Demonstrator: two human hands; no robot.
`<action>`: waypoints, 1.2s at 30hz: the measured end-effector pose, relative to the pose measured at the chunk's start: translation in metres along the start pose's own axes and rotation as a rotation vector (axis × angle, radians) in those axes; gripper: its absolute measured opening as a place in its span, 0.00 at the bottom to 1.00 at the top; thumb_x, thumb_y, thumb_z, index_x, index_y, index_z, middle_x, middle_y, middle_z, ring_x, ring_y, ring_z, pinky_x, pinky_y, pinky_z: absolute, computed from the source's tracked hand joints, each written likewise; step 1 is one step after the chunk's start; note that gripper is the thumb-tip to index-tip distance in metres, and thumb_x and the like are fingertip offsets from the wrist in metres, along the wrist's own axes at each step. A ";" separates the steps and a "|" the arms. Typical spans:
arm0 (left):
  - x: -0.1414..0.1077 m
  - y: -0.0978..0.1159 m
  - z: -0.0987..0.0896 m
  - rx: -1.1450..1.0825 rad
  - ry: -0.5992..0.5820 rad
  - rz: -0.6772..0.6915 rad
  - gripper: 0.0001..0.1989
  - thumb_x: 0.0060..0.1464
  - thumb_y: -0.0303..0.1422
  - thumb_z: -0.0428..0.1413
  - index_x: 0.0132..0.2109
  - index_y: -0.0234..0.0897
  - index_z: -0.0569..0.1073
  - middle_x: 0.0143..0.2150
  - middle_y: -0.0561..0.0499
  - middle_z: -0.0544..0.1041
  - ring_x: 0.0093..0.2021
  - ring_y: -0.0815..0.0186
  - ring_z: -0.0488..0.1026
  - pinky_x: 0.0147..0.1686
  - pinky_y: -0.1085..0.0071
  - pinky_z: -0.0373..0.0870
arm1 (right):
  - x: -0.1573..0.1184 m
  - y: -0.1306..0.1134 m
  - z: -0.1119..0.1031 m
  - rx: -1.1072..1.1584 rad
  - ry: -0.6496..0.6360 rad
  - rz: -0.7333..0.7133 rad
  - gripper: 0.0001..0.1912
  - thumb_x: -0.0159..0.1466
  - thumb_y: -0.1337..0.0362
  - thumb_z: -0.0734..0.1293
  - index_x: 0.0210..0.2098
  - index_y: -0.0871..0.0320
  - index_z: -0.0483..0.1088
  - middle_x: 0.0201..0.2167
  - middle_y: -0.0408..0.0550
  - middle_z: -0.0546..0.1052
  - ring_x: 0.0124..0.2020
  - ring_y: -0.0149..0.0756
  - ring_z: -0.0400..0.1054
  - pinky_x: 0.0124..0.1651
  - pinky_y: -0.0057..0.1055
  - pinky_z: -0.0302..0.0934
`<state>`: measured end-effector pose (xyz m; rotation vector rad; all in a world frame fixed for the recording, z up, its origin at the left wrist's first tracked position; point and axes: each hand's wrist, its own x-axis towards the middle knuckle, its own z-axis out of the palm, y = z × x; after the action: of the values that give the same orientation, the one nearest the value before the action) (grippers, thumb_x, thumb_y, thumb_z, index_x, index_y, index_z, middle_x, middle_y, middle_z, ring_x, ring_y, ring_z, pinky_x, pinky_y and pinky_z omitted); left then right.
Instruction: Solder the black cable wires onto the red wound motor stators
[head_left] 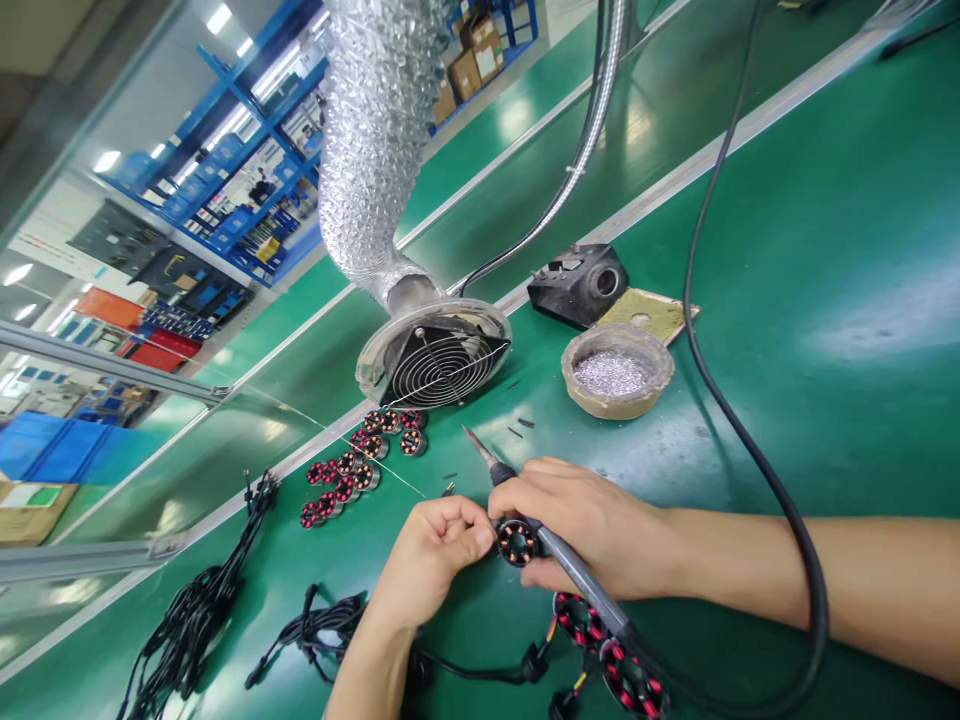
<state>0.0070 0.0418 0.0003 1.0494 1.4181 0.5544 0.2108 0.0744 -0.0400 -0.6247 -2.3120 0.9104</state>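
Note:
My right hand [592,525] is closed round a soldering iron [574,565], its bare tip pointing up and left, away from the work. The same fingers hold a small round motor stator [517,542] with copper windings facing up. My left hand [442,555] pinches at the stator's left edge; what lies between thumb and finger is hidden. A thin pale wire [337,432] slants down from the upper left to behind the left knuckles. Just past those knuckles, small wire ends [448,489] show. Below my right hand lie larger stators with red windings [630,675] and black cables.
A fume extractor [442,365] on a foil duct hangs over the bench, with several small stators [345,465] beneath. Behind my right hand are a bowl of silvery bits [615,378] and a black iron stand [581,285]. Bundled black cables [202,610] lie left. The iron's cord [739,420] loops over my forearm.

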 end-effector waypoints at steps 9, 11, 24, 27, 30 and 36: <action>-0.010 0.002 -0.029 0.703 0.545 0.039 0.09 0.51 0.39 0.59 0.35 0.38 0.72 0.17 0.62 0.55 0.19 0.70 0.53 0.23 0.73 0.46 | -0.002 0.003 -0.001 -0.054 0.077 -0.025 0.21 0.51 0.74 0.66 0.44 0.57 0.64 0.33 0.46 0.72 0.33 0.39 0.64 0.39 0.35 0.60; -0.010 0.000 -0.029 0.824 0.515 0.012 0.05 0.52 0.34 0.57 0.31 0.39 0.70 0.16 0.62 0.56 0.19 0.69 0.55 0.24 0.73 0.47 | -0.003 0.004 -0.003 -0.083 0.079 -0.022 0.22 0.51 0.74 0.66 0.45 0.58 0.65 0.33 0.47 0.71 0.34 0.40 0.64 0.40 0.36 0.60; -0.027 -0.007 0.011 0.381 0.179 0.205 0.07 0.57 0.37 0.55 0.39 0.38 0.71 0.19 0.63 0.50 0.20 0.71 0.49 0.23 0.74 0.48 | 0.001 -0.021 -0.002 0.253 0.315 0.022 0.11 0.62 0.74 0.60 0.43 0.54 0.61 0.28 0.40 0.73 0.26 0.29 0.68 0.31 0.25 0.64; -0.026 -0.005 0.005 0.323 0.236 0.253 0.11 0.60 0.39 0.51 0.42 0.37 0.73 0.20 0.61 0.53 0.21 0.69 0.51 0.23 0.73 0.50 | 0.002 -0.023 -0.002 0.182 0.357 -0.079 0.09 0.63 0.74 0.60 0.40 0.54 0.63 0.29 0.42 0.73 0.27 0.30 0.68 0.31 0.25 0.65; -0.025 0.000 0.007 0.430 0.210 0.403 0.16 0.64 0.41 0.47 0.39 0.37 0.75 0.27 0.52 0.67 0.30 0.65 0.64 0.33 0.71 0.61 | 0.002 -0.022 0.000 0.149 0.400 -0.205 0.10 0.66 0.75 0.60 0.41 0.54 0.64 0.30 0.43 0.75 0.30 0.31 0.69 0.34 0.26 0.67; -0.028 -0.005 0.015 0.203 -0.219 0.277 0.26 0.64 0.53 0.41 0.34 0.37 0.69 0.31 0.48 0.73 0.27 0.66 0.70 0.27 0.72 0.64 | 0.000 -0.022 0.005 0.248 0.375 -0.322 0.09 0.69 0.73 0.60 0.45 0.54 0.64 0.33 0.44 0.77 0.32 0.30 0.73 0.39 0.27 0.70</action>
<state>0.0165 0.0123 0.0086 1.4384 1.1608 0.4826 0.2032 0.0574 -0.0269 -0.2769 -1.8589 0.8278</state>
